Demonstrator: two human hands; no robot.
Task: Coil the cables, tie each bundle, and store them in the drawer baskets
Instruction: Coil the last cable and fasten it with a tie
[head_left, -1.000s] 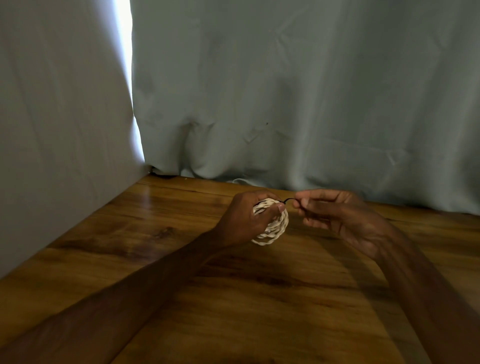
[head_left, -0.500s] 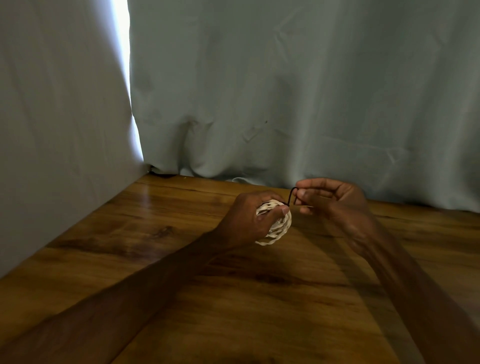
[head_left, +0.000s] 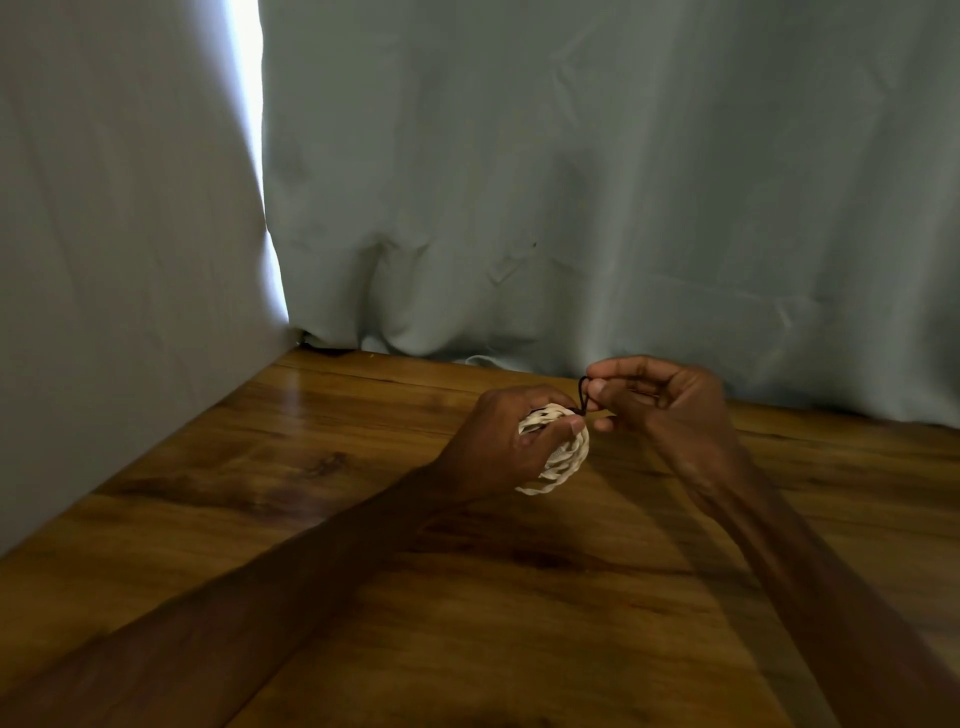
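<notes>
Grips 1 cream cable coil (head_left: 563, 460) in the left hand (head_left: 498, 441), fingers curled round it, over the wooden table (head_left: 337, 467), long axis slanting down-right. Pinches the black tie (head_left: 582, 393) between right hand (head_left: 667, 402) fingertips, rising almost upright from the coil's top.

- Cable bundle (head_left: 560, 460): cream-white, twisted strands, wound into a small round coil. We grip it upright in our left hand (head_left: 504, 441).
- Tie (head_left: 582, 395): thin black cord, rising in a loop from the coil's top. We pinch it in our right hand (head_left: 662, 402).
</notes>
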